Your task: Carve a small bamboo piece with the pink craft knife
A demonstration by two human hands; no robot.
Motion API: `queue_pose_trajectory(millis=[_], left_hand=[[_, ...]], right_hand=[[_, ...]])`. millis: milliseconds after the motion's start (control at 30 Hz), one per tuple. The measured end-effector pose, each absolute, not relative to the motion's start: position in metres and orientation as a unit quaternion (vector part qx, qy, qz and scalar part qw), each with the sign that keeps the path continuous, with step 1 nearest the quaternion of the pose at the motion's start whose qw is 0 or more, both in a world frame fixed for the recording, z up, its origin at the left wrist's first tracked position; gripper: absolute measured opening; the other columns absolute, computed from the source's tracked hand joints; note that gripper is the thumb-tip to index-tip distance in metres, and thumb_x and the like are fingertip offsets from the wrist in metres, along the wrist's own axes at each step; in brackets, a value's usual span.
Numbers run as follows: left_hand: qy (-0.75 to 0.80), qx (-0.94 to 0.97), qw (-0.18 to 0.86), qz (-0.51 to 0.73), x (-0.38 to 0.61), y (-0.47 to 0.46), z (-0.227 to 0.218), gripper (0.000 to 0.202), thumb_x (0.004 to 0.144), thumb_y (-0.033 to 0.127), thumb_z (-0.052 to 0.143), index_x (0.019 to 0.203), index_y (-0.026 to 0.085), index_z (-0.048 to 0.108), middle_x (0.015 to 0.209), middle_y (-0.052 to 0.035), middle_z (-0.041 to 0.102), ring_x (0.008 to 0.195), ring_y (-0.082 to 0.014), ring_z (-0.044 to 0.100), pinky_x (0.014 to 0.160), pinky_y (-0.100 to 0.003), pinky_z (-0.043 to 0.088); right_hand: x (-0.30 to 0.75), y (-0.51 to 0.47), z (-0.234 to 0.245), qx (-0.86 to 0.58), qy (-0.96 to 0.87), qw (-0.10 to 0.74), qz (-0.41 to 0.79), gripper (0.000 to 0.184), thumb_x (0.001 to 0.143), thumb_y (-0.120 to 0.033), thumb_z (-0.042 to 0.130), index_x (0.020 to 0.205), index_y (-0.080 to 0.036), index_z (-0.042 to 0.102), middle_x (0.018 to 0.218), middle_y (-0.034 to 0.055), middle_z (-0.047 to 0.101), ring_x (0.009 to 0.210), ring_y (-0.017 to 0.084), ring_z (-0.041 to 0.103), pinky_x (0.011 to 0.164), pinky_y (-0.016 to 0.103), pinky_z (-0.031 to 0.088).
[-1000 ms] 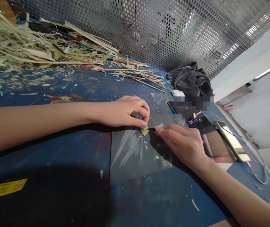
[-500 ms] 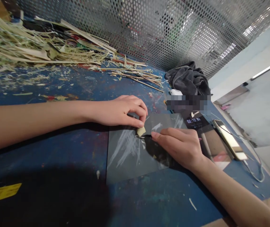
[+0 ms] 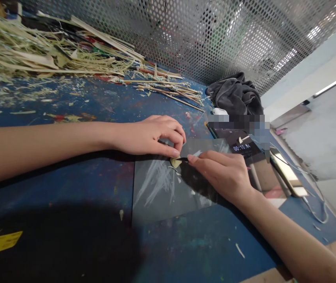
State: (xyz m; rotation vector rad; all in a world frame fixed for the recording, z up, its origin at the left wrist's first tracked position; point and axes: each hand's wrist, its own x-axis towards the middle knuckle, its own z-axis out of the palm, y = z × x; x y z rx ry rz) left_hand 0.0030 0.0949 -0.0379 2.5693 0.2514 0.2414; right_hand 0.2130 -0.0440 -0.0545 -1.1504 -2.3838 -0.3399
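Observation:
My left hand (image 3: 153, 135) pinches a small pale wood chip (image 3: 175, 162) against a scratched dark cutting plate (image 3: 162, 192) on the blue table. Coming in from the right, my right hand (image 3: 221, 175) is closed on a thin dark blade (image 3: 184, 160) whose tip touches the chip. The forefinger lies along the blade, and the handle is hidden under the hand. Pale shavings are scattered on the plate around the chip.
A heap of bamboo strips and shavings (image 3: 38, 55) fills the far left. Thin sticks (image 3: 170, 90) lie behind the hands. A dark cloth (image 3: 235, 96), a phone showing a timer (image 3: 241, 145) and a second phone (image 3: 288, 173) with a cable sit at right. Perforated metal wall (image 3: 185, 35) behind.
The blade tip and chip shifted slightly on the plate between frames; both hands stay in nearly the same place. The view drifted a little.

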Motion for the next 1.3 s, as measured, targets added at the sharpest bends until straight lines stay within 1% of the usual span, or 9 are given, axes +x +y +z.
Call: queue_pose_trajectory(millis=[200,300,500,700,833,967,1033,1133,1300], left_hand=[[0.1,0.953,0.272,0.091,0.003,0.094,-0.037,0.02,0.086,0.04,0.056,0.081,0.027,0.071,0.12,0.0014,0.061,0.12,-0.0233,0.044,0.106,-0.038,0.022],[0.103,0.953,0.271,0.089,0.002,0.094,-0.036,0.02,0.087,0.039,0.056,0.081,0.027,0.071,0.12,0.0016,0.061,0.121,-0.0232,0.044,0.106,-0.039,0.022],[0.098,0.954,0.268,0.09,0.001,0.095,-0.038,0.02,0.088,0.039,0.056,0.081,0.027,0.07,0.121,0.0017,0.061,0.122,-0.023,0.044,0.106,-0.039,0.021],[0.099,0.955,0.264,0.094,0.002,0.095,-0.039,0.019,0.088,0.039,0.056,0.081,0.028,0.07,0.121,0.0022,0.061,0.123,-0.0233,0.044,0.106,-0.04,0.022],[0.088,0.944,0.28,0.152,-0.001,0.093,-0.039,0.02,0.089,0.035,0.055,0.079,0.023,0.068,0.112,0.0001,0.066,0.119,-0.0216,0.049,0.105,-0.037,0.029],[0.142,0.891,0.34,0.264,-0.006,0.087,-0.037,0.019,0.092,0.03,0.05,0.084,0.02,0.063,0.1,-0.0002,0.07,0.11,-0.0165,0.059,0.094,-0.028,0.042],[0.18,0.869,0.352,0.298,-0.007,0.084,-0.036,0.018,0.092,0.033,0.051,0.087,0.019,0.061,0.093,0.0003,0.071,0.094,-0.014,0.064,0.084,-0.025,0.045],[0.216,0.86,0.345,0.309,-0.007,0.082,-0.035,0.02,0.092,0.037,0.051,0.09,0.019,0.059,0.083,0.0011,0.069,0.076,-0.0118,0.063,0.071,-0.023,0.045],[0.164,0.903,0.27,0.29,-0.007,0.086,-0.034,0.02,0.09,0.03,0.054,0.095,0.023,0.072,0.093,-0.0006,0.066,0.084,-0.0118,0.061,0.075,-0.022,0.043]], right_hand=[[0.212,-0.046,-0.051,-0.402,-0.886,0.207,-0.1,0.015,0.095,-0.018,0.055,0.094,-0.017,0.07,0.064,-0.0022,0.059,0.051,0.008,0.049,0.05,0.023,0.036],[0.211,-0.048,-0.051,-0.394,-0.886,0.22,-0.103,0.013,0.094,-0.017,0.057,0.091,-0.017,0.069,0.064,-0.0023,0.061,0.051,0.007,0.05,0.049,0.022,0.036],[0.213,-0.046,-0.055,-0.405,-0.867,0.258,-0.131,0.017,0.092,-0.012,0.059,0.107,-0.018,0.066,0.077,0.0011,0.068,0.062,0.009,0.06,0.057,0.021,0.041],[0.209,-0.045,-0.053,-0.396,-0.885,0.219,-0.108,0.012,0.093,-0.017,0.058,0.09,-0.018,0.069,0.062,-0.0027,0.06,0.049,0.007,0.05,0.048,0.022,0.036],[0.208,-0.046,-0.05,-0.393,-0.867,0.294,-0.089,0.009,0.091,-0.015,0.06,0.086,-0.017,0.067,0.066,-0.0014,0.064,0.053,0.007,0.056,0.049,0.019,0.04],[0.211,-0.045,-0.048,-0.42,-0.804,0.416,-0.059,0.012,0.087,-0.01,0.064,0.093,-0.02,0.067,0.07,-0.0013,0.067,0.058,0.008,0.061,0.052,0.019,0.046],[0.211,-0.044,-0.048,-0.436,-0.789,0.429,-0.046,0.013,0.087,-0.011,0.063,0.093,-0.021,0.068,0.068,-0.0015,0.067,0.06,0.01,0.063,0.053,0.02,0.048],[0.21,-0.043,-0.049,-0.456,-0.789,0.412,-0.007,0.012,0.088,-0.014,0.062,0.093,-0.021,0.069,0.07,-0.0007,0.069,0.061,0.011,0.064,0.054,0.022,0.049],[0.207,-0.045,-0.052,-0.466,-0.784,0.41,0.026,0.011,0.09,-0.017,0.061,0.095,-0.021,0.07,0.076,0.0007,0.071,0.064,0.011,0.064,0.058,0.023,0.05]])
